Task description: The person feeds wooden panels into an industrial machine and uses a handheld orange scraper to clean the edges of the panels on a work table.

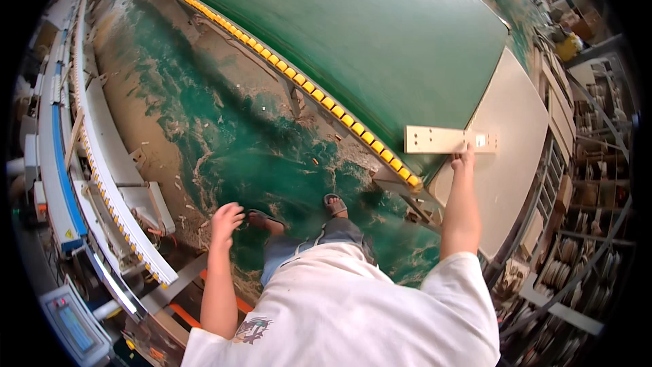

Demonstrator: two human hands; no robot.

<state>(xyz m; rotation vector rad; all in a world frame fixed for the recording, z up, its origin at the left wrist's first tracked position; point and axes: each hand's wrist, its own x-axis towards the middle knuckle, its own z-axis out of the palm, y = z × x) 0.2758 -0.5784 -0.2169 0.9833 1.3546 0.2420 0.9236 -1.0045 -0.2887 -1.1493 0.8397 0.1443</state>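
A: Log the grips.
B: Right grip point(463, 157) looks clenched on the near edge of the drilled pale board point(435, 138). Left grip point(226, 223) is released, fingers loosely curled, well apart from it.
A: Board position?
B: Just ahead of the right grip, mostly to its left, across the green desk point(380, 47) and the pale panel point(513, 102). From my feed, I cannot tell whether it rests or is lifted.
A: Handling?
B: My judgement: an off-centre hold; the longer end may dip. I'd support it with the left grip.
A: Containers?
B: Right of the right grip: shelving point(598, 237), compartments holding pale bundles point(562, 274), contents unidentified.
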